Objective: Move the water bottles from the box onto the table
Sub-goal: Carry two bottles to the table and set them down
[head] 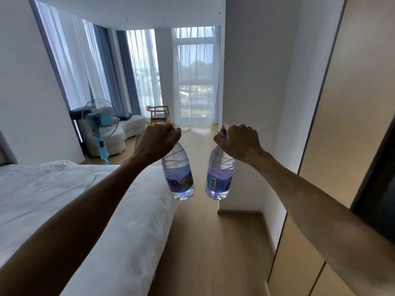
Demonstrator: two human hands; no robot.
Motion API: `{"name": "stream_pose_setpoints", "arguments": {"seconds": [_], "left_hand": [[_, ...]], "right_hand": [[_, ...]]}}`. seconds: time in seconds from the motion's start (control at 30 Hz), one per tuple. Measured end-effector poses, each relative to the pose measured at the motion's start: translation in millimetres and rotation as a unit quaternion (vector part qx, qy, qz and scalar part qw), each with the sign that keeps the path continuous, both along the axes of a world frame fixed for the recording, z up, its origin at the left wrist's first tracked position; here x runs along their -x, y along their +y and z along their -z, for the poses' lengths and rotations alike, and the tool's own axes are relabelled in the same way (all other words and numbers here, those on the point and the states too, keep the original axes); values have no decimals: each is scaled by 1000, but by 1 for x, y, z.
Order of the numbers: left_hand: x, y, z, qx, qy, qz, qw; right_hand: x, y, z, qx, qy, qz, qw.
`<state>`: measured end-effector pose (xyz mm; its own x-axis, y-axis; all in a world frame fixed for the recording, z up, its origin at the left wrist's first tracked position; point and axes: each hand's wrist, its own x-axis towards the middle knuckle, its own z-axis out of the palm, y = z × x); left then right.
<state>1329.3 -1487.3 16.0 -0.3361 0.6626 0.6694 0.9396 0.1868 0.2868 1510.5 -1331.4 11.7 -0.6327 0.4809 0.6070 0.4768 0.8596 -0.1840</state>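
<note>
Above the wooden floor (pixel 198 242), just off the bed's (pixel 96 199) right edge, two water bottles hang in mid-air, well clear of any surface. Left hand (pixel 158 138) is clamped round the neck of the left water bottle (pixel 178 174); right hand (pixel 238 141) is clamped likewise on the right water bottle (pixel 219 176). Both bottles are capped and hang slightly tilted.

Assessment: the carrying step is in hand. Neither box nor table is in view; the next move calls for reaching the table and standing both bottles upright.

Labels: purple-blue bands, barcode on the right bottle; brand lettering unreadable.
</note>
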Motion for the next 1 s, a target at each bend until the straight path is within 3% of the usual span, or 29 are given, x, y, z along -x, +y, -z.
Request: {"name": "stream_pose_setpoints", "arguments": {"seconds": [0.37,0.67,1.0], "left_hand": [[124,136,10,1,-32,-29,999],[283,258,26,-2,-41,-10,999],[434,386,29,-10,-40,10,999]], "right_hand": [[141,147,12,-8,24,-22,999],[289,270,30,-7,2,-8,1000],[433,400,39,20,35,13,999]]}}
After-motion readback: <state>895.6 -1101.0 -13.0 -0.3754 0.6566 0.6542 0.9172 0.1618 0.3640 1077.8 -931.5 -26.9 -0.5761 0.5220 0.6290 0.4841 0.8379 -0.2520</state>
